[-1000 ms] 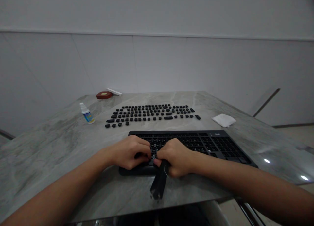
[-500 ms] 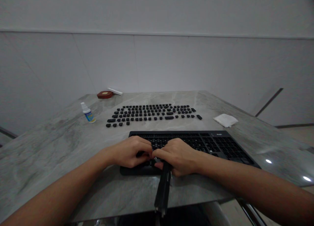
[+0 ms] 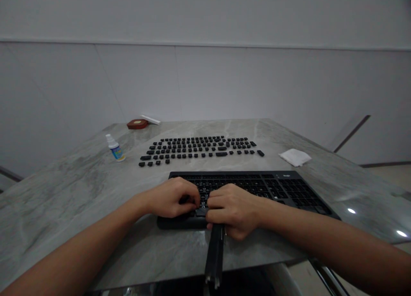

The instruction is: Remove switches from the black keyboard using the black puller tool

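A black keyboard [image 3: 261, 172], with keycaps off over much of it, lies near the front of the table. My right hand [image 3: 233, 208] is closed round a long, narrow black tool [image 3: 214, 255] that sticks out below it past the table's front edge. Its fingertips rest over the keyboard's lower rows and hide the tool's far end. My left hand [image 3: 176, 198] has its thumb and curled fingers brought together on the keyboard's lower left part. What lies between them is hidden. A wide dark space bar [image 3: 201, 212] shows between the two hands.
Loose black keycaps [image 3: 194, 149] lie in rows behind the keyboard. A white spray bottle [image 3: 115, 148] stands at left, a folded white cloth [image 3: 295, 157] lies at right. A brown case [image 3: 137, 124] and a white flat object [image 3: 150, 119] sit at the back left.
My right hand has shifted slightly right and towards me with the black tool, away from my left fingertips. The space bar between the hands has come into sight. My left hand has barely moved.
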